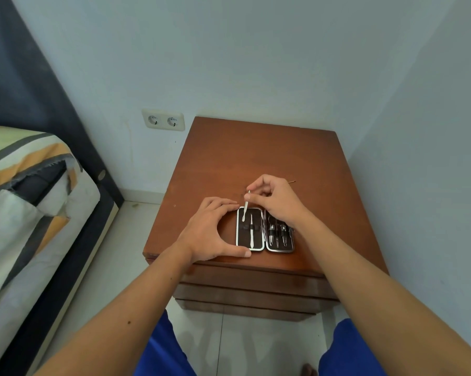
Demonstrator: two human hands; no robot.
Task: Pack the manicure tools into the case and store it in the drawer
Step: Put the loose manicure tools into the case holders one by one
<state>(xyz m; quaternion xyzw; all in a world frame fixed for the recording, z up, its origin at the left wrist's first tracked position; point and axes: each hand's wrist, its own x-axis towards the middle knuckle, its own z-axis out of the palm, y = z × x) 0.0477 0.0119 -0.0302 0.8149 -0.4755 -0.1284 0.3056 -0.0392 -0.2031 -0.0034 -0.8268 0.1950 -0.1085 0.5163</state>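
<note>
A small manicure case point(264, 229) lies open on the brown nightstand point(256, 164), near its front edge. Its left half holds one slim metal tool under a strap; its right half holds several tools. My right hand point(277, 199) pinches a thin metal tool point(245, 207) at its top end, its tip pointing down into the left half of the case. My left hand point(215, 232) cups the left side of the case, fingers at its far corner and thumb at its near corner. The closed drawer fronts point(253, 289) show below the top.
A small thin pin point(291, 182) lies on the nightstand behind my right hand. A bed with a striped cover point(25, 191) stands to the left, a wall socket point(163, 120) behind. Walls close in at the back and right. My knees in blue shorts are below.
</note>
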